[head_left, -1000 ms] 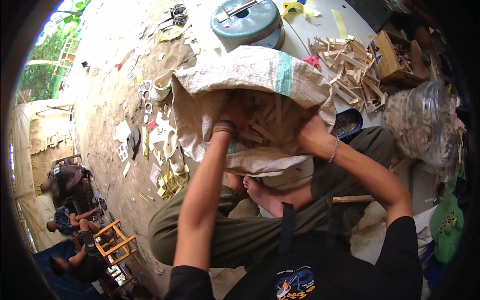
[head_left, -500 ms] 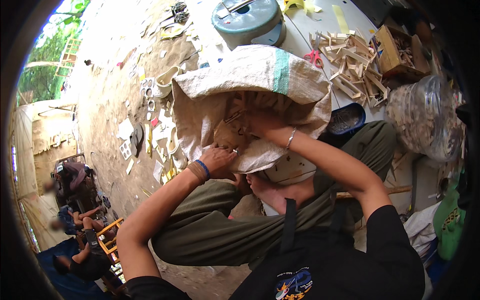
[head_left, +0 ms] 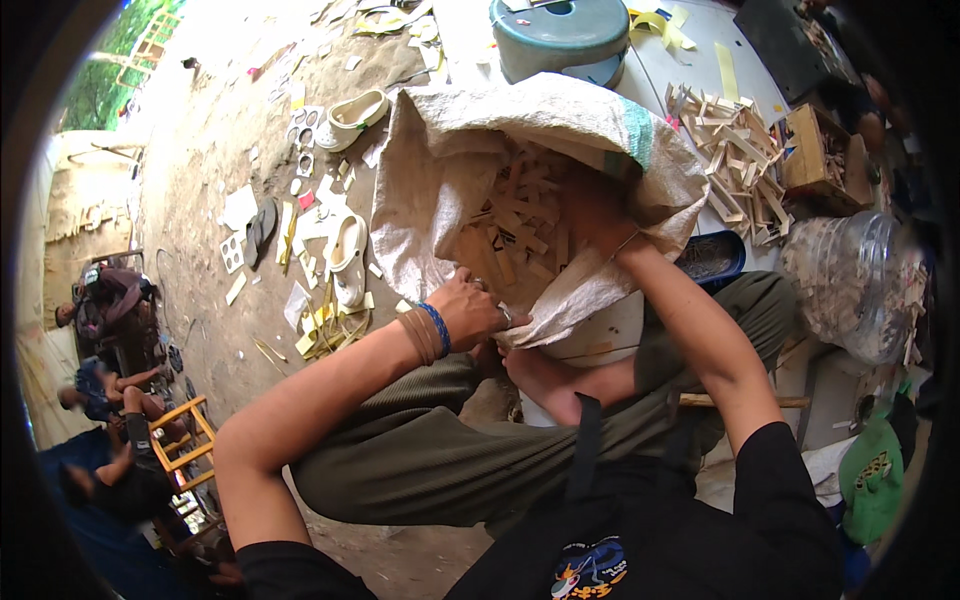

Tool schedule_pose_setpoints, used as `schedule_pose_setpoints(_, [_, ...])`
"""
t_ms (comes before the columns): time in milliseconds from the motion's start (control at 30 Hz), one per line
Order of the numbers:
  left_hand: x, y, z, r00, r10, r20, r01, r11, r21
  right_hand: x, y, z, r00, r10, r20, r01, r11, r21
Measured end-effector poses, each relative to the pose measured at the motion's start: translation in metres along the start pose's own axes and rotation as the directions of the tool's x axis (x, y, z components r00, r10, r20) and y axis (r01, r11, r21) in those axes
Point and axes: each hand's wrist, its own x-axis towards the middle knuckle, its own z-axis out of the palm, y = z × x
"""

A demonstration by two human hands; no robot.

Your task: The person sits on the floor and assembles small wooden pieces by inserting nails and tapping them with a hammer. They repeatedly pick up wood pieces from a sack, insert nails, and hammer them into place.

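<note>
A large white woven sack (head_left: 440,170) lies open in front of me, full of small wooden sticks (head_left: 515,215). My left hand (head_left: 470,310), with bracelets at the wrist, grips the sack's near rim and holds it open. My right hand (head_left: 600,215) reaches down inside the sack among the sticks; its fingers are mostly hidden, so I cannot tell what it holds. My legs in olive trousers are folded below the sack.
A pile of wooden sticks (head_left: 735,160) and a wooden box (head_left: 815,150) lie at the right, with a clear plastic jar (head_left: 850,290) of pieces nearer. A teal round stool (head_left: 560,35) stands behind the sack. White sandals (head_left: 350,255) and scraps litter the dirt floor. People sit at the far left.
My left hand has come out of the sack and moved down to grip its near rim. My right hand has gone deeper into the sack, which now gapes wider.
</note>
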Motion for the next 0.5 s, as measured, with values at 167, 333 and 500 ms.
schedule_pose_setpoints(167, [0.003,0.003,-0.005,0.999,-0.025,-0.020,0.025,1.000,-0.001,-0.007,0.003,-0.014,0.993,-0.067,-0.101,0.057,0.993,-0.103])
schedule_pose_setpoints(333, [0.010,0.014,0.000,0.999,-0.006,0.050,0.003,0.998,0.059,-0.013,-0.026,0.001,0.985,-0.173,-0.007,0.165,0.947,-0.276])
schedule_pose_setpoints(500, [0.019,0.021,-0.001,0.989,-0.026,0.142,0.016,0.997,0.069,-0.028,-0.048,0.032,0.959,-0.222,0.177,0.260,0.935,-0.240])
